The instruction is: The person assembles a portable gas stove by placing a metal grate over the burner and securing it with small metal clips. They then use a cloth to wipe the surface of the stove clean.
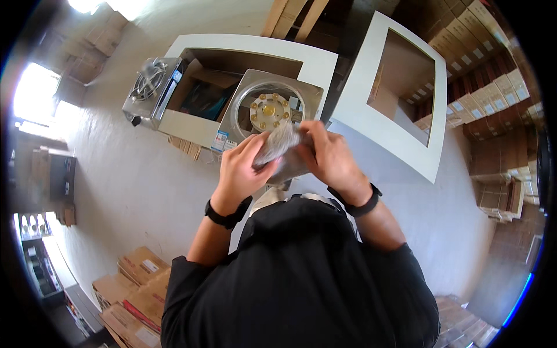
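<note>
Between my two hands is a crumpled grey cloth (282, 143), held up in front of my body. My left hand (243, 168) pinches its left side with thumb and fingers. Its right end is gripped by my right hand (332, 158). Just beyond the cloth lies a gas stove top (313, 95), a shiny metal panel with a round opening and a brass-dotted burner (270, 110) inside it. The cloth and my hands cover the panel's near edge. A blue-and-white label (220, 140) sits on its near left corner.
Under the stove top is a white stand (200, 43) with a cut-out holding an open cardboard box. A metal stove (152, 90) rests at its left end. Another white cut-out frame (397, 145) is at right. Stacked cartons (484, 87) line the right; flattened cardboard (142, 284) lies lower left.
</note>
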The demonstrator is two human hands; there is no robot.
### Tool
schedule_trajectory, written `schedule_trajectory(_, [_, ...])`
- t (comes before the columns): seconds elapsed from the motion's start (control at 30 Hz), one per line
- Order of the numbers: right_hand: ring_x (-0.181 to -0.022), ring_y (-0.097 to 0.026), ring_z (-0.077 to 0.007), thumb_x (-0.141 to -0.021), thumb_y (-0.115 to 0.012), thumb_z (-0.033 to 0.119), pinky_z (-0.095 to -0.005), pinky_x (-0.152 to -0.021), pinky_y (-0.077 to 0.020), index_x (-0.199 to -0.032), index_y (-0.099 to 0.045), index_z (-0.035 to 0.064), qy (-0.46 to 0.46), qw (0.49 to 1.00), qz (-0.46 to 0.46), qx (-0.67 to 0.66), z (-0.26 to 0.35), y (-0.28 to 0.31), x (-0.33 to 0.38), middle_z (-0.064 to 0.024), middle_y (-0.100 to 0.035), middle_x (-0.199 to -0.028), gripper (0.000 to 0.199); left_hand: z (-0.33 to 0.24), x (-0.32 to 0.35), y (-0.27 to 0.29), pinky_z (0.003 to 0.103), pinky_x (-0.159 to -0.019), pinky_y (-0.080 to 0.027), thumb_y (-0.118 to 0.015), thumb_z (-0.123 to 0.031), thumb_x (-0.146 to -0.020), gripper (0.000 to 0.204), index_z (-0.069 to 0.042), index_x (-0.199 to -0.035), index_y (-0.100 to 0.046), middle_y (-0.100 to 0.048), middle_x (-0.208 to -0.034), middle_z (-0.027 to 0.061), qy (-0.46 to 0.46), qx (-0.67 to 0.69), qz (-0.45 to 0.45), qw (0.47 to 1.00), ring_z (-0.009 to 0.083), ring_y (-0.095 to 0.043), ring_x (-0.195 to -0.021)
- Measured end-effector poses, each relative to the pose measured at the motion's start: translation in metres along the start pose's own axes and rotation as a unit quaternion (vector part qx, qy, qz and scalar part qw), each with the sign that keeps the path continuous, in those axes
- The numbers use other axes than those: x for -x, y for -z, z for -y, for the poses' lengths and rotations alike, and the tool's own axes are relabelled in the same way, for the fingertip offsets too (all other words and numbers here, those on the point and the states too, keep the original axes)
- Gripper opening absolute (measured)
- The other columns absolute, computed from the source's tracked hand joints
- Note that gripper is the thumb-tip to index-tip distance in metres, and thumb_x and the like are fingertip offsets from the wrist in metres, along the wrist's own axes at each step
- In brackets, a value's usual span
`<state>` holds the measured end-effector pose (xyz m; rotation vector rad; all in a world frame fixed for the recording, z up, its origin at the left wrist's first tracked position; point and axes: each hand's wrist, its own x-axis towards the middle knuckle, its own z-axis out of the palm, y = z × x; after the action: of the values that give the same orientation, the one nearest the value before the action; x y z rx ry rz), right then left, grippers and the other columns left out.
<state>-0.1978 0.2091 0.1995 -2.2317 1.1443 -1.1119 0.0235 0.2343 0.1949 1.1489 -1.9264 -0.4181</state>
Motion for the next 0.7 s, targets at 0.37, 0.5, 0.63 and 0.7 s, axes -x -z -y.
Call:
schedule_trajectory(0.37, [-0.114, -0.065, -0.0402, -0.079, -0.084, 0.052, -0.0488, -0.094, -0.053, -0.125, -0.056, 0.0073, -0.007, 0.999, -0.051, -0.015, -0.021, -0.013, 0.073, -0.0196, -0.067, -0.125, 0.07, -0.071, 0.068, -0.08, 0.039, -0.088, -0.058, -0.062, 0.0, -0.089, 0.049, 0.002, -0.137, -0.062, -0.073, -0.118, 0.0138, 0.248, 0.265, 0.002, 0.932, 0.0261, -0.072, -0.11])
schedule_trajectory(0.5, [-0.094, -0.07, -0.0414, -0.079, -0.088, 0.035, -0.0476, -0.081, -0.057, -0.115, -0.057, 0.007, -0.025, 0.993, 0.117, -0.021, -0.049, 0.017, 0.087, -0.0174, -0.071, -0.1, 0.055, -0.062, 0.112, -0.092, 0.037, -0.094, -0.058, -0.054, -0.009, -0.098, 0.051, 0.0, -0.148, -0.057, -0.072, -0.129, 0.0101, 0.377, 0.594, 0.035, 0.71, 0.0239, -0.07, -0.114])
schedule_trajectory(0.63, [-0.096, -0.07, -0.0405, -0.083, -0.084, 0.035, -0.0479, -0.082, -0.0569, -0.116, -0.058, 0.008, -0.09, 0.987, 0.134, 0.027, -0.099, 0.038, 0.13, -0.0168, -0.071, -0.101, 0.05, 0.051, 0.224, -0.132, 0.042, -0.091, -0.058, -0.054, -0.027, -0.103, 0.049, -0.001, -0.144, -0.059, -0.069, -0.132, 0.0153, 0.565, 0.392, 0.236, 0.687, 0.0315, -0.069, -0.115])
schedule_trajectory(0.7, [-0.098, -0.07, -0.0402, -0.086, -0.08, 0.035, -0.0494, -0.084, -0.0565, -0.119, -0.058, 0.0091, -0.151, 0.977, 0.135, 0.065, -0.129, 0.052, 0.163, -0.0162, -0.072, -0.106, 0.047, 0.077, 0.262, -0.161, 0.043, -0.087, -0.059, -0.058, -0.039, -0.101, 0.058, 0.0, -0.143, -0.059, -0.07, -0.13, 0.0147, 0.644, 0.195, 0.355, 0.65, 0.0289, -0.069, -0.113])
